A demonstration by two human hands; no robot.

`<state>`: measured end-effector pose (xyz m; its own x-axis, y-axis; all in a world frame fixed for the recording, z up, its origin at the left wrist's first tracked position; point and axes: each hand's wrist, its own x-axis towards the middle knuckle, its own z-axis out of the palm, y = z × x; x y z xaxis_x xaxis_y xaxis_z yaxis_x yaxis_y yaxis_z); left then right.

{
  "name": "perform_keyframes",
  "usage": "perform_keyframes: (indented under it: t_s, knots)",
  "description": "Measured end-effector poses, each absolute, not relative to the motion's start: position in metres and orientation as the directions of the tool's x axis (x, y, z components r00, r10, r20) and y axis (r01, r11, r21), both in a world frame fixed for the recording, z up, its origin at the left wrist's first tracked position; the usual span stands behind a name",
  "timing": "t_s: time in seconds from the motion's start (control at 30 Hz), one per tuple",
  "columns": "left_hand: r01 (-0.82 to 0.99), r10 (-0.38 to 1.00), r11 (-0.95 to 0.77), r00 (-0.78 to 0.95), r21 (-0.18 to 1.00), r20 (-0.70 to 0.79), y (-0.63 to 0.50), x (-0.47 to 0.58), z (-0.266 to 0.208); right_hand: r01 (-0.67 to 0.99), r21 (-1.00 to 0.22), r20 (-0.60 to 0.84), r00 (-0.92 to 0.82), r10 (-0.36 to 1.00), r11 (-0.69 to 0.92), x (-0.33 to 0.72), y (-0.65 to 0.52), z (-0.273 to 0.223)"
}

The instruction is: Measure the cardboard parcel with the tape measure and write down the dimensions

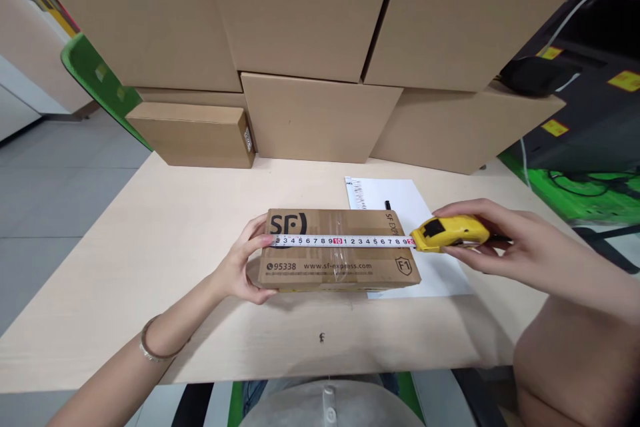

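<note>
A brown cardboard box point(300, 277) with SF printing lies lengthwise before me on the table. Across its top runs the white blade of a tape measure point(450, 232), whose yellow case sits just off the box's right edge. My right hand point(505, 243) is closed around that case. At the box's left end, my left hand point(245, 263) pinches the blade's end under the thumb, its other fingers against the box's side. Numbers up to about 20 show along the blade near the case. Partly beneath the box is a white paper sheet point(445, 270).
Large cardboard boxes point(320, 120) are stacked along the table's back edge. A smaller closed carton point(200, 140) stands at the back left. A black pen point(387, 205) lies on the paper, partly hidden by the box. Dark equipment and cables are beyond the table's right side.
</note>
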<state>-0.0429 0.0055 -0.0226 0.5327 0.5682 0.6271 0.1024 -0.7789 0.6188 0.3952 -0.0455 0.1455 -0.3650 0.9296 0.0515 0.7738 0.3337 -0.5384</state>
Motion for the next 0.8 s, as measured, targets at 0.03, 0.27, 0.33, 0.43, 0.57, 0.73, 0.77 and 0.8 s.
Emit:
perform_keyframes:
  t_s: [0.03,0.27,0.33,0.43,0.57,0.73,0.77,0.8]
  knots:
    - [0.099,0.566,-0.781,0.530,0.617,0.632,0.005,-0.043,-0.022,0.773,-0.529,0.061,-0.377,0.924,0.350,0.391,-0.045,0.149]
    - [0.076,0.530,-0.806,0.536,0.587,0.657,0.008,-0.044,-0.028,0.679,-0.515,0.005,-0.607,0.794,0.523,0.298,-0.016,0.161]
    - [0.066,0.524,-0.809,0.530,0.584,0.667,0.008,-0.045,-0.034,0.609,-0.499,0.025,-0.701,0.712,0.617,0.265,-0.006,0.159]
    - [0.078,0.593,-0.759,0.494,0.647,0.636,0.004,-0.045,-0.039,0.472,-0.468,0.079,-0.820,0.567,0.748,0.229,0.004,0.155]
    - [0.060,0.731,-0.627,0.391,0.776,0.560,-0.008,-0.041,-0.026,0.432,-0.371,0.170,-0.839,0.517,0.822,0.213,0.003,0.161]
    - [-0.115,0.933,-0.219,0.265,0.969,0.242,-0.024,-0.027,-0.003,0.579,-0.448,0.465,-0.500,0.731,0.681,0.236,-0.016,0.177]
    - [-0.149,0.954,-0.110,0.263,0.983,0.147,-0.025,-0.024,-0.002,0.589,-0.485,0.464,-0.453,0.761,0.646,0.242,-0.020,0.176]
    - [-0.177,0.961,-0.015,0.270,0.984,0.063,-0.026,-0.022,-0.002,0.601,-0.522,0.426,-0.431,0.796,0.605,0.246,-0.024,0.174]
